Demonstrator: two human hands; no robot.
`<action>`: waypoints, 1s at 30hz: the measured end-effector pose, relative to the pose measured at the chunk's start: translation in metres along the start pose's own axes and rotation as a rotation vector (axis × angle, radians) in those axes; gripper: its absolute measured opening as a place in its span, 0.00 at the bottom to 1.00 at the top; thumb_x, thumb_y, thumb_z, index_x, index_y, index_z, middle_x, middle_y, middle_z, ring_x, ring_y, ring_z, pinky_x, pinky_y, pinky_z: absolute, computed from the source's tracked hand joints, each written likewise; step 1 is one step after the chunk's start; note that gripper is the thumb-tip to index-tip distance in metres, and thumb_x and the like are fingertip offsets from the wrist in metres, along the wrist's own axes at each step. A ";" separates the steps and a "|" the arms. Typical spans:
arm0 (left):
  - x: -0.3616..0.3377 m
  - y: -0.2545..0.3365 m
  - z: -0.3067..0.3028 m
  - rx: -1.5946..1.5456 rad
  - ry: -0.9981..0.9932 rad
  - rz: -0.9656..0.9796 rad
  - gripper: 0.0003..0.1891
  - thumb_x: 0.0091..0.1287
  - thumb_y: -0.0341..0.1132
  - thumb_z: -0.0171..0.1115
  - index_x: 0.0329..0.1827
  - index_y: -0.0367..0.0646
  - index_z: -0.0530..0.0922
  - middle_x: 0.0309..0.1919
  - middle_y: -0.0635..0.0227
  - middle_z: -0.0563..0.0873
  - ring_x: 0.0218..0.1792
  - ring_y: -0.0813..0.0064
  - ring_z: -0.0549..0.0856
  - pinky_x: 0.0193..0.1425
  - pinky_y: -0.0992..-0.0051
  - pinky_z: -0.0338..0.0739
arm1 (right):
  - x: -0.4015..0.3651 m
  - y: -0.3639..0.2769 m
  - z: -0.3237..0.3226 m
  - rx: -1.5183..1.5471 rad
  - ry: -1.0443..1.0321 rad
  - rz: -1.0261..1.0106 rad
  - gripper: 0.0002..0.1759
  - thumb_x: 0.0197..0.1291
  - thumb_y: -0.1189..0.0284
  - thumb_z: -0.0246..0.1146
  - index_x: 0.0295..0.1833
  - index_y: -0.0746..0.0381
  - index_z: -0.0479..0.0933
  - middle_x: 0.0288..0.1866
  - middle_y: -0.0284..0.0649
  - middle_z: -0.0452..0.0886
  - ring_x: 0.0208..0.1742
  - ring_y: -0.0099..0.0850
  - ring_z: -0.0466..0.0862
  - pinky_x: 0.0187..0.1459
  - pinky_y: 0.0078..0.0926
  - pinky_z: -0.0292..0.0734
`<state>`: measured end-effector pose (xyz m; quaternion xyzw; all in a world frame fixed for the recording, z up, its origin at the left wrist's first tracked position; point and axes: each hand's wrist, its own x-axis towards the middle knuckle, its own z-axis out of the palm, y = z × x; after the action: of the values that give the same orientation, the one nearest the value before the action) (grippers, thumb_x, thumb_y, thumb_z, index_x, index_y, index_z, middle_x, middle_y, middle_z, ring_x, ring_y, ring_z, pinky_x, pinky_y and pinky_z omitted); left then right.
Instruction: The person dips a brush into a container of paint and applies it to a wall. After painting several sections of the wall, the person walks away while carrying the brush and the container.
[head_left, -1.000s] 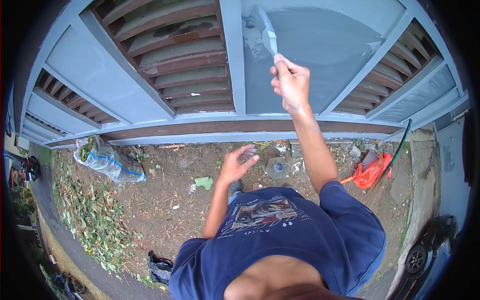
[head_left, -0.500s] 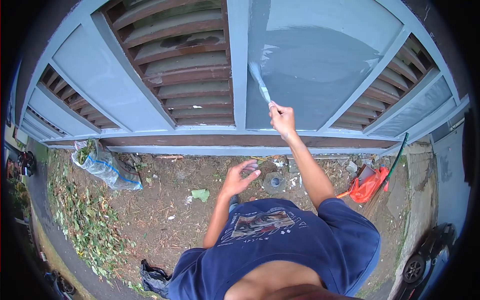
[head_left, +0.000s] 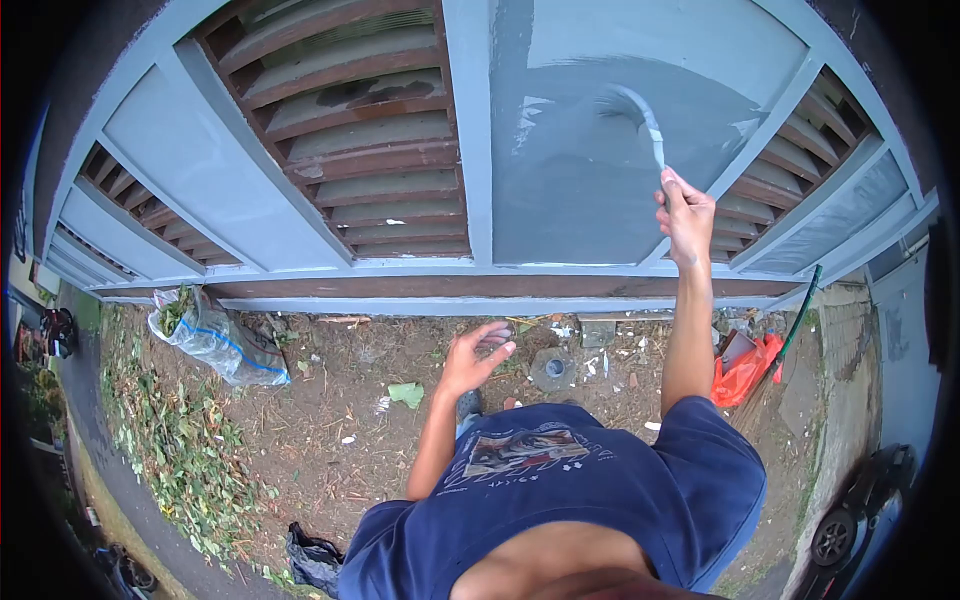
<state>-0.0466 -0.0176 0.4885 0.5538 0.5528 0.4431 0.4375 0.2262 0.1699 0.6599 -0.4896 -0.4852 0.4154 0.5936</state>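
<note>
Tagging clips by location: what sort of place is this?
Outdoors, probably a strip of yard beside a building: bare soil with a patch of strewn leaves, a blue-grey panelled wall with brown louvres, and a dark car at the right edge.

The right hand (head_left: 688, 222) grips a paintbrush (head_left: 652, 128), its bristles (head_left: 626, 98) curved against the gray panel (head_left: 570, 195). Below the panel, the left hand (head_left: 474, 360) hangs half-open; left of the panel are brown louvers (head_left: 375, 158); below and right of it lies an orange bag (head_left: 746, 372).
</note>
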 end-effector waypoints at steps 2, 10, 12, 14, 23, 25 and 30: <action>-0.002 -0.003 -0.002 0.014 -0.005 -0.011 0.23 0.62 0.38 0.70 0.58 0.37 0.78 0.45 0.60 0.88 0.48 0.71 0.86 0.56 0.70 0.78 | 0.001 -0.005 -0.007 0.060 0.139 -0.098 0.20 0.66 0.67 0.62 0.59 0.67 0.77 0.24 0.30 0.74 0.16 0.13 0.65 0.16 0.12 0.56; -0.010 -0.003 -0.014 0.016 0.049 -0.073 0.25 0.61 0.42 0.70 0.58 0.38 0.78 0.44 0.58 0.88 0.48 0.68 0.86 0.56 0.69 0.78 | -0.015 0.087 0.088 -0.019 0.245 -0.223 0.19 0.67 0.70 0.60 0.58 0.72 0.77 0.18 0.25 0.70 0.20 0.13 0.68 0.20 0.16 0.62; -0.010 -0.005 -0.014 0.030 0.046 -0.093 0.25 0.61 0.42 0.70 0.58 0.38 0.78 0.44 0.58 0.88 0.48 0.68 0.86 0.56 0.69 0.78 | -0.043 0.105 0.130 -0.092 0.025 -0.248 0.18 0.67 0.70 0.61 0.57 0.70 0.78 0.18 0.26 0.71 0.20 0.12 0.68 0.20 0.16 0.62; -0.008 -0.003 -0.013 0.039 0.031 -0.089 0.24 0.62 0.42 0.70 0.58 0.38 0.78 0.44 0.58 0.88 0.48 0.69 0.86 0.56 0.69 0.78 | -0.058 0.119 0.149 -0.122 -0.114 -0.256 0.18 0.67 0.72 0.61 0.59 0.69 0.77 0.21 0.25 0.71 0.19 0.11 0.68 0.19 0.13 0.62; -0.002 0.006 -0.004 0.049 -0.001 -0.070 0.23 0.62 0.41 0.70 0.57 0.37 0.79 0.44 0.58 0.88 0.47 0.70 0.86 0.56 0.69 0.78 | -0.001 0.087 0.026 0.076 0.303 -0.132 0.17 0.67 0.72 0.61 0.59 0.69 0.78 0.23 0.27 0.72 0.19 0.12 0.67 0.19 0.14 0.61; 0.001 0.010 -0.003 0.064 -0.015 -0.059 0.24 0.62 0.41 0.70 0.57 0.37 0.79 0.44 0.58 0.88 0.47 0.69 0.86 0.56 0.69 0.78 | 0.010 0.090 0.011 0.085 0.442 -0.157 0.17 0.68 0.71 0.60 0.58 0.70 0.77 0.22 0.27 0.71 0.19 0.13 0.67 0.18 0.14 0.61; -0.004 0.010 0.001 0.052 0.004 -0.047 0.24 0.62 0.40 0.70 0.58 0.37 0.78 0.45 0.58 0.88 0.48 0.69 0.86 0.56 0.69 0.78 | -0.016 0.100 0.083 0.127 0.364 -0.119 0.18 0.68 0.72 0.59 0.58 0.72 0.77 0.19 0.26 0.70 0.18 0.13 0.67 0.17 0.16 0.61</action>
<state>-0.0430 -0.0215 0.4980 0.5509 0.5779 0.4194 0.4320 0.1401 0.1869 0.5631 -0.4887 -0.3710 0.3141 0.7245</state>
